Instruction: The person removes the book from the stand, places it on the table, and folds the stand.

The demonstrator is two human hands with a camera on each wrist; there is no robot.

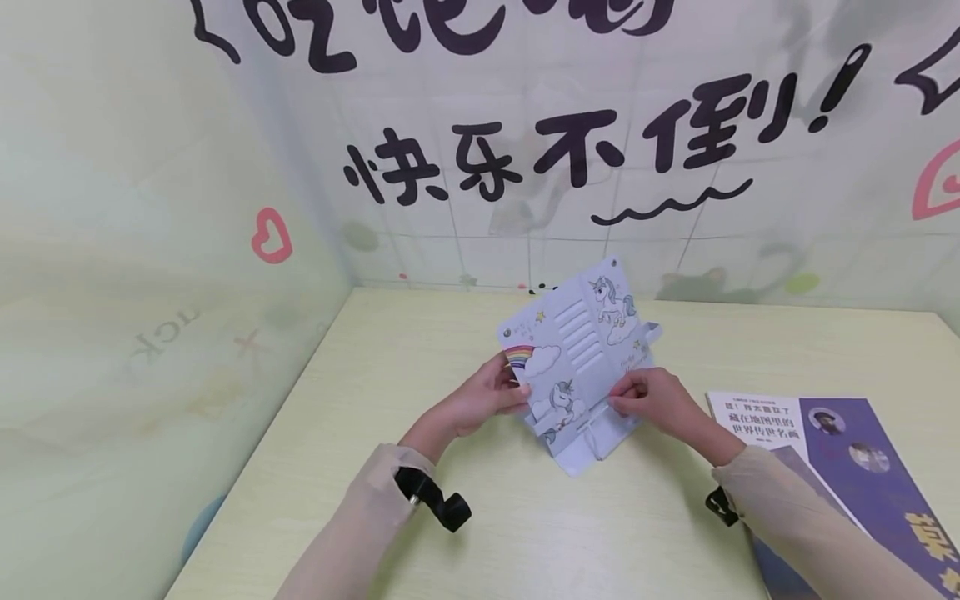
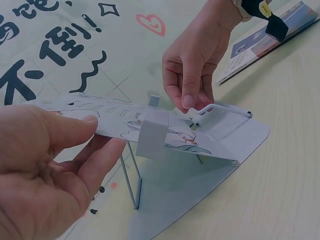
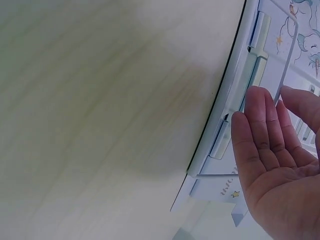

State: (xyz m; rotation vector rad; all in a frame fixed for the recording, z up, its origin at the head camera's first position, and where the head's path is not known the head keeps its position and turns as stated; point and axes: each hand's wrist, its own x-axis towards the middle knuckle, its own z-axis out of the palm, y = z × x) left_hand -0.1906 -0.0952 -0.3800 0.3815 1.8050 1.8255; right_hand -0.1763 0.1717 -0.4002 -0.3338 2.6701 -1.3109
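A white book stand (image 1: 573,333) printed with unicorns, clouds and a rainbow is propped tilted above the wooden table. My left hand (image 1: 483,396) grips its left edge, thumb on the printed face and fingers behind. At the lower front edge, my right hand (image 1: 660,402) pinches a thin white wire clip (image 2: 225,109) between thumb and fingertips. In the left wrist view, a wire leg (image 2: 131,180) runs from the panel down to a flat base plate (image 2: 185,200). A small folded tab (image 2: 152,132) sticks up from the lower edge of the panel.
On the table's right side lies a stack of books (image 1: 862,467) with a purple and white cover, partly under the right forearm. A printed cloth wall (image 1: 525,242) rises behind the table (image 1: 360,367), and another stands along its left.
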